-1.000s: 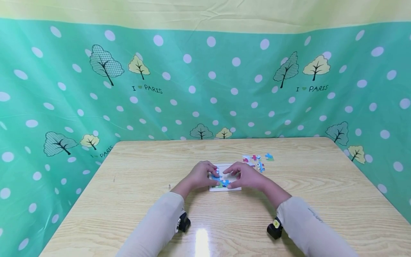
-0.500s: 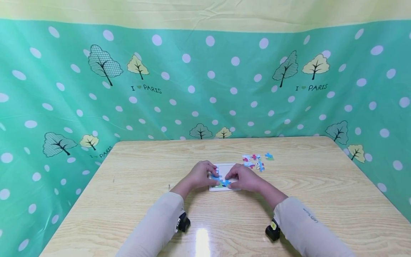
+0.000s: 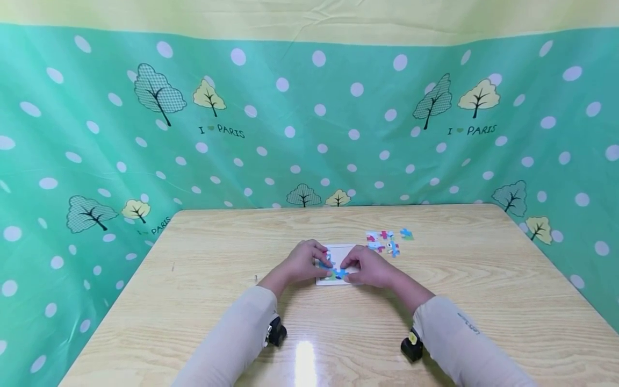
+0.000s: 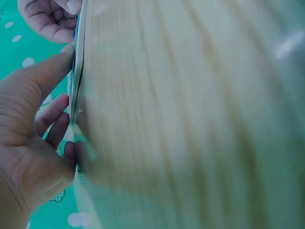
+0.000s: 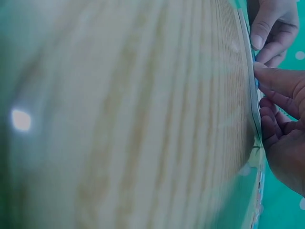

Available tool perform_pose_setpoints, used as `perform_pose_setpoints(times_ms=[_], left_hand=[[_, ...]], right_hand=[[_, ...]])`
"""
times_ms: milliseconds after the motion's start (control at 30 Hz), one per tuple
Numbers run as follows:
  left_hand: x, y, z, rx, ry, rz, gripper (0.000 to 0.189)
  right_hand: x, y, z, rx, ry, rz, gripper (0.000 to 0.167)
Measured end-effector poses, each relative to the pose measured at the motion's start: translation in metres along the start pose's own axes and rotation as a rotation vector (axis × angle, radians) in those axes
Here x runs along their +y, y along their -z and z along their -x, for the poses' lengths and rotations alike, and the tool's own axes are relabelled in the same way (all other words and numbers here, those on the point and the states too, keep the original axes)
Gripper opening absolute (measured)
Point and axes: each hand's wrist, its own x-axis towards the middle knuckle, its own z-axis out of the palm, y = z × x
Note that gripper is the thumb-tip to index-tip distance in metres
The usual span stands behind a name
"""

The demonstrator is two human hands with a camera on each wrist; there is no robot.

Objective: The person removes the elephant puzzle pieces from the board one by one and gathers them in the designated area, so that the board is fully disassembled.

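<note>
A small white puzzle tray (image 3: 340,251) lies flat on the table, with blue and green jigsaw pieces along its left and near sides. My left hand (image 3: 303,262) rests at the tray's left side, its thumb and spread fingers touching pieces there. At the near side, my right hand (image 3: 372,267) pinches a blue jigsaw piece (image 3: 341,273) between thumb and forefinger, low over the tray. The left wrist view shows the left thumb (image 4: 59,62) straight on the tray edge. In the right wrist view the right hand (image 5: 286,114) partly hides the piece.
Several loose jigsaw pieces (image 3: 393,248) lie just beyond the right hand, with a blue and green one (image 3: 406,234) farther right. The wooden table (image 3: 217,242) ends at a green dotted cloth (image 3: 271,134) hanging behind it.
The right hand's forefinger has moved down and closer to its thumb, closing on the blue jigsaw piece at the tray's near side. The left hand has stayed nearly in place.
</note>
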Motion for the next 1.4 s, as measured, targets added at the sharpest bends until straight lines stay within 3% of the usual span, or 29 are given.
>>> perform_pose_setpoints(times_ms=[333, 733, 967, 1400], left_hand=[[-0.004, 0.008, 0.003, -0.097, -0.018, -0.021, 0.03], [-0.005, 0.008, 0.006, -0.098, -0.017, 0.014, 0.03], [-0.006, 0.007, 0.007, -0.102, -0.019, 0.019, 0.03], [-0.006, 0.006, 0.005, -0.098, -0.005, 0.017, 0.03]], right_hand=[[-0.002, 0.001, 0.001, 0.003, -0.012, -0.004, 0.018], [-0.002, -0.001, 0.0, 0.007, 0.02, -0.019, 0.018], [-0.005, -0.002, 0.001, 0.043, -0.012, -0.078, 0.009], [0.005, 0.009, 0.012, 0.131, -0.1, -0.229, 0.01]])
